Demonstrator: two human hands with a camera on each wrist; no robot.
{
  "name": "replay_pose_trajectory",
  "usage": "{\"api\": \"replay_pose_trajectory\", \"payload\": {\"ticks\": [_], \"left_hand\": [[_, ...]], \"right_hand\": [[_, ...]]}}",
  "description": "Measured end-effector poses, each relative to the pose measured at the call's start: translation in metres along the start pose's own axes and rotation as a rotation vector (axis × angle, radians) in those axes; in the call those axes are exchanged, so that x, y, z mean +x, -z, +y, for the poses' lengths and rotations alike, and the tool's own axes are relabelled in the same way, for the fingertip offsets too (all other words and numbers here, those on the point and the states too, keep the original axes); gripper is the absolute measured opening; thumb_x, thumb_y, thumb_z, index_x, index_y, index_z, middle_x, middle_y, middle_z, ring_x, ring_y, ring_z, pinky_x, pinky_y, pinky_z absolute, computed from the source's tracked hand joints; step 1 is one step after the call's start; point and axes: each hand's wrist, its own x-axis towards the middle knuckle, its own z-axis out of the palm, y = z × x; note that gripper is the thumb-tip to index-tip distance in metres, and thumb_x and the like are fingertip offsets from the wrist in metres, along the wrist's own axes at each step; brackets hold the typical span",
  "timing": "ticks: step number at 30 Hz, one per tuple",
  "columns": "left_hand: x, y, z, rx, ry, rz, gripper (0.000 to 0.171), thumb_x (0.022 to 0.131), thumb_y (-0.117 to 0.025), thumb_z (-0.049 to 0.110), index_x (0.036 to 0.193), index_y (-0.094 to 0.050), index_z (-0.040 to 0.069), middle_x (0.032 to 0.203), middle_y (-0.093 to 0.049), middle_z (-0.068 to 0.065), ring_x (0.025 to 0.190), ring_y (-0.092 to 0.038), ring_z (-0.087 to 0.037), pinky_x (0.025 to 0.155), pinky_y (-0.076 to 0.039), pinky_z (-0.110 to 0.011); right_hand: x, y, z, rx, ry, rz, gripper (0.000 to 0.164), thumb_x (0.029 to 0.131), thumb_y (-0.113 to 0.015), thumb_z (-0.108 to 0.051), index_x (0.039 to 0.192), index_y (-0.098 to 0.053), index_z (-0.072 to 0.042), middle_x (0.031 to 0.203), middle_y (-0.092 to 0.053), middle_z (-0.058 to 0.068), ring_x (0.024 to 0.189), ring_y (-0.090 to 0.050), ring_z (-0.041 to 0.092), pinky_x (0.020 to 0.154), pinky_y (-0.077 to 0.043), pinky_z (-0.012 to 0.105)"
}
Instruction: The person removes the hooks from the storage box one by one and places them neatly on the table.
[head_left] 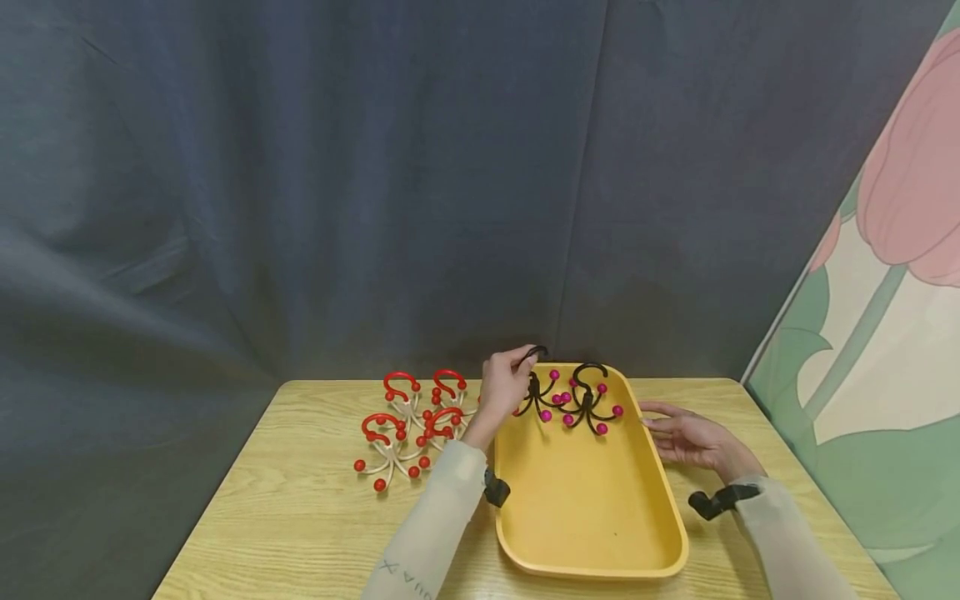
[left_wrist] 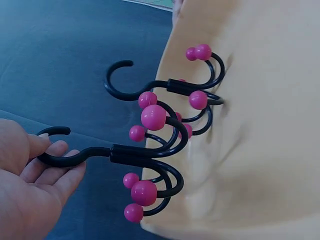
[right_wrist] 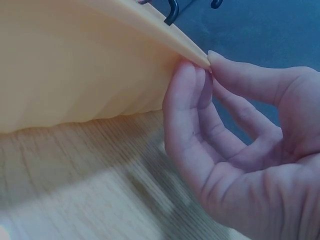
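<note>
My left hand pinches the curved top of a black hook hanger with pink ball tips over the far left part of the yellow tray. A second black hook hanger stands in the tray's far end, to the right of the held one, its hook upward. On the tray's right side my right hand holds the rim, the thumb at the edge and the fingers bent beneath it. In the head view, my left hand hides part of the held hanger's stem.
Left of the tray, several white hook hangers with red hooks and red ball tips stand close together on the wooden table. A dark curtain hangs behind the table. At the right is a wall with painted flowers.
</note>
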Motion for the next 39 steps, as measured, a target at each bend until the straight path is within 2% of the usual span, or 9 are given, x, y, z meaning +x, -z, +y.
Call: {"api": "replay_pose_trajectory", "payload": {"ticks": [7,10,17,24,33,39], "left_hand": [[-0.004,0.016,0.006,0.002,-0.009,-0.027,0.030,0.107,-0.063,0.024,0.134,-0.074,0.016,0.127,-0.078,-0.006,0.113,-0.076,-0.021,0.092,-0.063,-0.034],[-0.006,0.024,0.010,-0.009,-0.029,-0.032,0.030,0.107,-0.063,0.022,0.134,-0.074,0.015,0.125,-0.078,-0.007,0.111,-0.077,-0.021,0.092,-0.064,-0.036],[-0.013,0.041,0.019,0.013,-0.047,-0.034,0.029,0.106,-0.065,0.024,0.132,-0.076,0.019,0.128,-0.078,-0.005,0.112,-0.077,-0.022,0.094,-0.063,-0.038],[-0.022,0.059,0.028,-0.022,-0.090,-0.061,0.029,0.105,-0.066,0.022,0.132,-0.076,0.018,0.129,-0.077,-0.006,0.112,-0.077,-0.024,0.093,-0.064,-0.039],[-0.028,0.081,0.028,-0.089,-0.116,-0.069,0.026,0.103,-0.069,0.024,0.127,-0.079,0.020,0.124,-0.079,-0.003,0.114,-0.076,-0.022,0.099,-0.061,-0.044],[-0.033,0.090,0.027,-0.116,-0.148,-0.081,0.026,0.104,-0.068,0.023,0.127,-0.078,0.017,0.120,-0.080,-0.005,0.111,-0.077,-0.022,0.099,-0.061,-0.042]], "right_hand": [[-0.001,-0.001,0.002,-0.004,0.003,-0.002,0.031,0.112,-0.046,-0.007,0.131,-0.063,-0.024,0.122,-0.077,0.008,0.107,-0.077,0.021,0.095,-0.062,0.040],[-0.002,-0.002,0.000,-0.013,0.004,0.007,0.031,0.112,-0.046,-0.007,0.130,-0.064,-0.024,0.122,-0.077,0.007,0.107,-0.077,0.021,0.095,-0.062,0.040],[-0.002,-0.001,0.000,-0.004,-0.010,-0.004,0.033,0.112,-0.045,-0.007,0.129,-0.067,-0.026,0.123,-0.078,0.006,0.109,-0.077,0.022,0.096,-0.062,0.040],[-0.002,0.000,-0.001,-0.003,-0.012,-0.011,0.034,0.113,-0.045,-0.007,0.130,-0.067,-0.025,0.124,-0.078,0.007,0.110,-0.077,0.023,0.097,-0.061,0.041],[-0.001,0.000,-0.003,-0.001,-0.015,0.006,0.032,0.112,-0.047,-0.007,0.129,-0.067,-0.025,0.123,-0.078,0.006,0.110,-0.077,0.023,0.098,-0.061,0.040],[-0.001,0.000,-0.002,0.013,-0.019,0.013,0.032,0.112,-0.046,-0.007,0.129,-0.068,-0.024,0.122,-0.078,0.008,0.108,-0.078,0.023,0.096,-0.062,0.041]]}}
